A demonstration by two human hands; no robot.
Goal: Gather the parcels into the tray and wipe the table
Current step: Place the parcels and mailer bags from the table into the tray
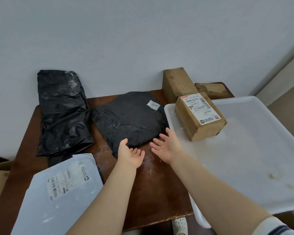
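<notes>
A flat black parcel (129, 119) with a small white label lies in the middle of the brown table (153, 187). Both my hands hover at its near edge, palms up, fingers apart: my left hand (130, 154) at the near corner, my right hand (166, 147) beside the right corner. A white tray (255, 160) sits on the right and holds a brown box (199, 116) with a shipping label. A tall black bag parcel (63, 112) lies at the left. A white mailer (58, 195) lies at the near left.
Two more brown boxes stand behind the tray against the wall, a tall one (177, 83) and a low one (210, 89). The table surface shows pale smears near my hands. A white shoe (180, 225) shows below the table's front edge.
</notes>
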